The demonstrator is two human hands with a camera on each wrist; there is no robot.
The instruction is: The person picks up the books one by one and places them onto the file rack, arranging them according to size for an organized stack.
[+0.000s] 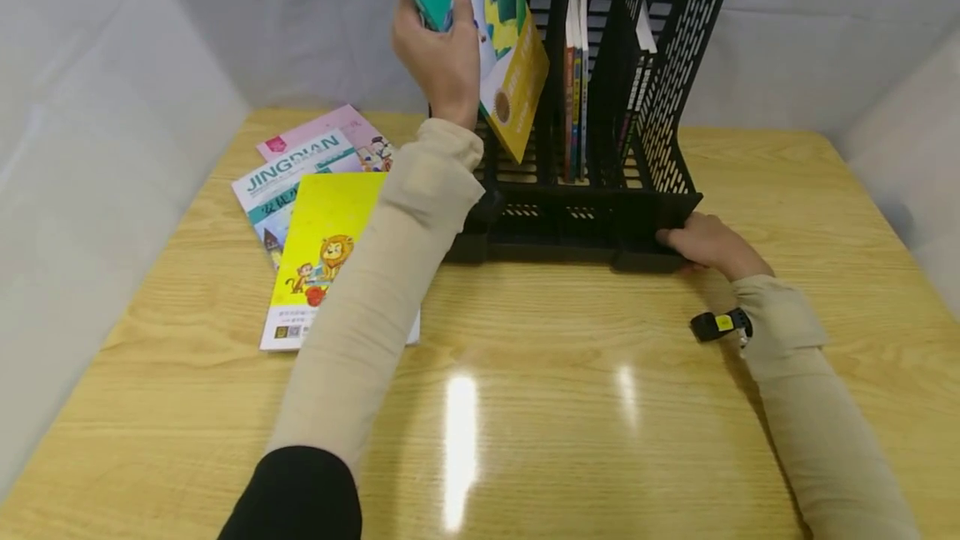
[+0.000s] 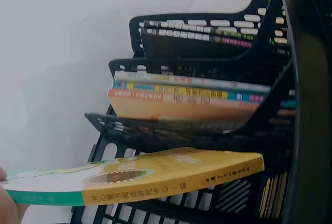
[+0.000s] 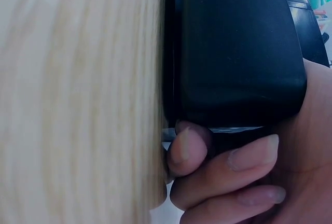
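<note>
My left hand point(image 1: 444, 61) grips a thin picture book point(image 1: 517, 65) by its upper part, thumb across the green side. The book is tilted, its yellow lower end over the left compartment of a black desk file rack point(image 1: 555, 227). Seen from the left wrist, that book point(image 2: 171, 177) lies across the lower part of the view, spine showing, and only a bit of thumb point(image 2: 6, 203) is visible. At the rack's front right corner, my right hand point(image 1: 708, 242) holds the base; curled fingers point(image 3: 223, 177) show beside the black corner point(image 3: 238, 53) in the right wrist view.
Several thin books point(image 1: 576, 90) stand in the rack's middle compartment, and more point(image 1: 637, 98) in the right one. On the table to the left, a yellow lion book point(image 1: 322, 232) overlaps a JINGDIAN book point(image 1: 300, 165) and a pink book point(image 1: 341, 123). White sheeting point(image 1: 810, 40) hangs behind.
</note>
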